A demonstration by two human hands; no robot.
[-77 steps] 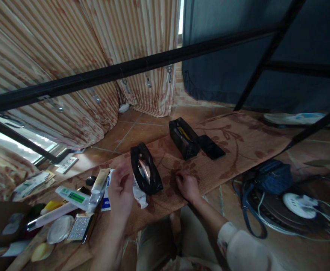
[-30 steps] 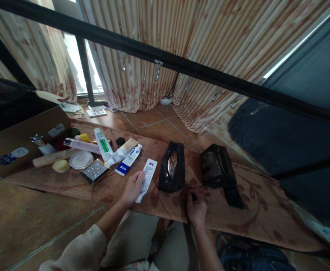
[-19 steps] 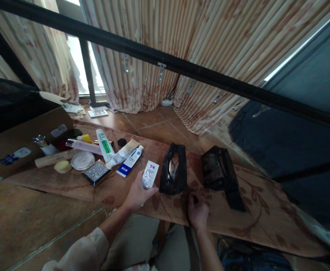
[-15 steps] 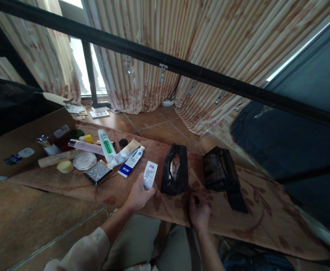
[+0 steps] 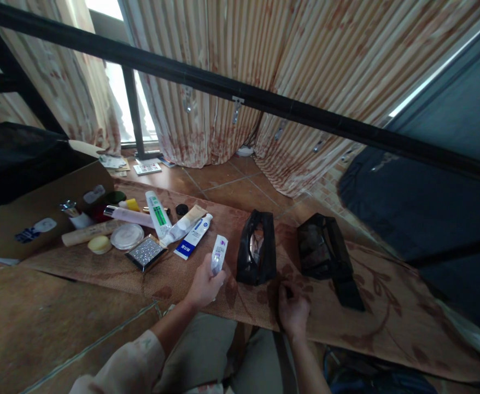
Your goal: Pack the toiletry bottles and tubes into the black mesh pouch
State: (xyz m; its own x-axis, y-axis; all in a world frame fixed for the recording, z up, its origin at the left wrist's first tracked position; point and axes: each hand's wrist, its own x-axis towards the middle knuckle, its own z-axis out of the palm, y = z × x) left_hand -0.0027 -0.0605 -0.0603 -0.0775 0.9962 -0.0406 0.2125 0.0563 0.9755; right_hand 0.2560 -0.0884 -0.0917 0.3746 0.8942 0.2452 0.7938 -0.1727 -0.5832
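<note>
My left hand (image 5: 204, 284) is closed around the lower part of a white tube with purple print (image 5: 219, 251), its flat end pointing up. Just right of it stands a black pouch (image 5: 246, 257) with an opening along its top. My right hand (image 5: 294, 306) rests on the cloth to the right of that pouch, fingers curled in, with nothing visible in them. Beyond the right hand is a second black pouch with see-through sides (image 5: 316, 241). A blue-and-white tube (image 5: 193, 236) lies left of the held tube, beside a beige-ended tube (image 5: 191, 218).
Left on the patterned cloth (image 5: 240, 303) lie a green-and-white tube (image 5: 158, 213), a glittery square compact (image 5: 145, 251), a round clear-lidded case (image 5: 127, 236) and a yellow round item (image 5: 99, 244). A cardboard box (image 5: 22, 219) stands far left. A dark rail (image 5: 264, 94) crosses ahead.
My left hand has turned the white tube so that its printed face now appears narrower. My right hand stays in place. The view has shifted slightly.
</note>
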